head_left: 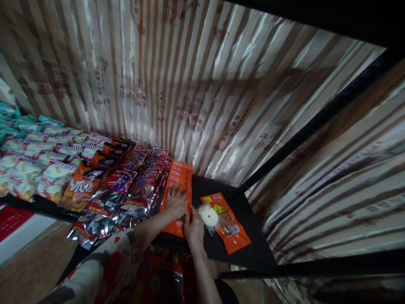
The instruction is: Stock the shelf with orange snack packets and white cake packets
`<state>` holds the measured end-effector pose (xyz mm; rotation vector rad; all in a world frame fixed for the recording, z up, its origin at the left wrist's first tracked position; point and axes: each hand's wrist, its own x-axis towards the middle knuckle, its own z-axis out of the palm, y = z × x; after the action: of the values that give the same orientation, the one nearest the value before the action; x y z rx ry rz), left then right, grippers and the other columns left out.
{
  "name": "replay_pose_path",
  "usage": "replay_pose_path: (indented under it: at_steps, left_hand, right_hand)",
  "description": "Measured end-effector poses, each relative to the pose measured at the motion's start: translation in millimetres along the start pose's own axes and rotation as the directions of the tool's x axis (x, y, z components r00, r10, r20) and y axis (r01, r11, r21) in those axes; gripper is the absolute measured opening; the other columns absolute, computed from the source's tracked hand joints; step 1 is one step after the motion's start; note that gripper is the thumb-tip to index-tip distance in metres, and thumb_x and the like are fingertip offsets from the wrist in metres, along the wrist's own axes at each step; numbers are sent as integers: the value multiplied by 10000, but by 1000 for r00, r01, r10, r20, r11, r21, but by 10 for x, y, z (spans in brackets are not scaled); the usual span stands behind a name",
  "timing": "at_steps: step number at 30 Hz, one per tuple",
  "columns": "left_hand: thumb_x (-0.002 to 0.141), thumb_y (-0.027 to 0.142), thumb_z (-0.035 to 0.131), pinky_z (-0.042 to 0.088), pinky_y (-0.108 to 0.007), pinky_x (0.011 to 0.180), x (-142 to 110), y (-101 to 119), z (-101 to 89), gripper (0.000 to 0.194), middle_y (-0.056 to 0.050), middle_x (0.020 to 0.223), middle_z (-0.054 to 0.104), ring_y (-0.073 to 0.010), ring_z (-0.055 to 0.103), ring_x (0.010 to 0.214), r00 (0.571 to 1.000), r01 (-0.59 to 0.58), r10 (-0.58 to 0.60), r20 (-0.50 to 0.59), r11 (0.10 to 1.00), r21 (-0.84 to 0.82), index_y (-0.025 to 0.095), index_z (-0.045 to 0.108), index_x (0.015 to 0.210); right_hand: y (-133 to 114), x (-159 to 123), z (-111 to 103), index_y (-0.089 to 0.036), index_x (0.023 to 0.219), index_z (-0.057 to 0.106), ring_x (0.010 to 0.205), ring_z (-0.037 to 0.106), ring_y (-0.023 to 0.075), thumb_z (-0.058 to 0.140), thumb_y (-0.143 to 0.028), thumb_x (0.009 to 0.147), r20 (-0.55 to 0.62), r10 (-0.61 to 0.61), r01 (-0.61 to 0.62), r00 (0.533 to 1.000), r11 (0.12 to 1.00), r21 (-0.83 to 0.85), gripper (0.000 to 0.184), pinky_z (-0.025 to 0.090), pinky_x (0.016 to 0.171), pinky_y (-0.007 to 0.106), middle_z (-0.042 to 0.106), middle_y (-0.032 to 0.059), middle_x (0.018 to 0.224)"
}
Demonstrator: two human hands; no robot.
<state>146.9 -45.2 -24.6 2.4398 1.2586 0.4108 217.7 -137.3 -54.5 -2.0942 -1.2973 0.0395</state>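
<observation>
A pleated beige sheet with reddish print (186,84) hangs behind glossy maroon packets (146,182) and white snack bags with striped tops (53,182).

Only blurred, unreadable characters on the orange-black bag (81,189), the orange packs (181,180) and the striped curtain (190,84).

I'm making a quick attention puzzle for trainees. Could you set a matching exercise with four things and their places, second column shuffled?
Things:
1. Left hand
2. Right hand
3. White round item
4. Green bags

Places:
A. At the picture's left edge
B. Between the right hand and the lone orange packet
C. Spread over the row of orange packets
D. At that row's right edge

Pairs: 1-C, 2-D, 3-B, 4-A
</observation>
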Motion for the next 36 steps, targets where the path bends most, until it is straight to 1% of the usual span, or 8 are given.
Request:
replay_pose_path:
  at_steps: [4,8,10,14,20,24,29,36]
  left_hand:
    - [865,356,383,98,-481,1102,1,-4,8,485,-44,1460,303,-289,159,1365,1000,-8,8,-6,1000,14,270,400,1341]
    - [862,370,387,105,-484,1101,0,-28,44,485,-29,1458,311,-288,165,1363,1000,-8,9,-11,1000,12,287,399,1339]
    - [864,376,384,103,-485,1102,-4,-43,70,483,-22,1458,313,-288,166,1363,1000,-15,15,-24,1000,11,293,398,1340]
    - [866,367,385,89,-490,1105,-20,-61,108,485,-24,1461,304,-285,171,1362,997,-37,38,-68,999,23,295,389,1345]
    - [867,366,387,80,-492,1105,-38,-64,103,485,-34,1456,315,-284,185,1357,995,-58,60,-80,998,28,288,388,1346]
    - [865,353,397,66,-488,1109,-35,-73,123,488,-12,1450,329,-264,169,1363,992,-73,77,-95,996,42,305,373,1349]
    - [873,350,380,70,-478,1110,-31,-87,162,482,-22,1454,321,-258,183,1361,989,-85,91,-117,995,50,299,370,1352]
    - [864,339,393,67,-477,1110,-40,-64,137,483,-19,1436,356,-257,183,1361,993,-57,61,-101,997,42,301,383,1345]
  right_hand:
    - [-40,-104,-4,-109,1136,597,942,568,239,343,-307,874,-45,-48,42,998,992,-121,415,456,851,359,614,165,1019]
    - [-29,-151,47,-78,1134,599,1088,480,261,324,-300,888,-106,-133,117,985,983,-145,431,397,951,404,557,184,1154]
    - [-11,-156,76,-60,1136,598,1106,465,264,307,-288,892,-98,-147,132,984,981,-145,442,385,966,413,548,188,1189]
    - [7,-158,90,-68,1137,603,1083,484,261,303,-284,892,-58,-143,134,988,981,-139,444,394,960,419,572,180,1175]
    - [15,-171,88,-83,1149,599,1111,482,258,306,-310,893,-88,-130,122,988,988,-94,450,401,959,418,557,178,1201]
    - [51,-171,117,-101,1152,600,1123,491,256,323,-332,888,-109,-125,119,986,991,-64,447,405,961,427,554,178,1215]
    - [66,-171,117,-86,1176,581,1158,486,249,324,-335,890,-89,-110,108,990,994,-32,458,406,972,415,543,182,1242]
    - [74,-175,104,-83,1183,574,1158,491,238,316,-345,898,-63,-97,96,993,995,-17,466,403,978,397,546,176,1243]
